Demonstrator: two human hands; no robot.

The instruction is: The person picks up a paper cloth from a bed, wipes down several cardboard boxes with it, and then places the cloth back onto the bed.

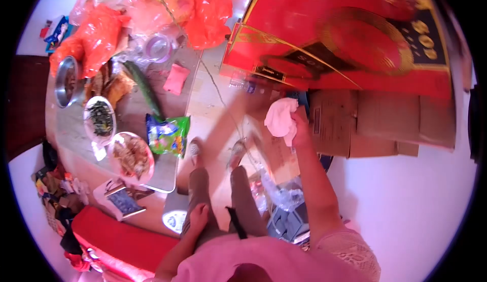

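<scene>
Head: cloth (281, 119) in right hand (302, 133), long axis and tail toward wearer (228, 259).

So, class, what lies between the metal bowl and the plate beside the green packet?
A white dish of dark greens, as the head view shows.

Ahead of the right hand (301, 131), a big red-and-gold printed box (365, 43) bars the way, and stacked brown cardboard boxes (332, 122) wall off its right. Leftward the gap over the pale floor (205, 114) is open — though a thin twisted cord (220, 97) crosses it. Forward-left of the left hand (199, 218) juts the grey, metal-rimmed tabletop (166, 173).
</scene>
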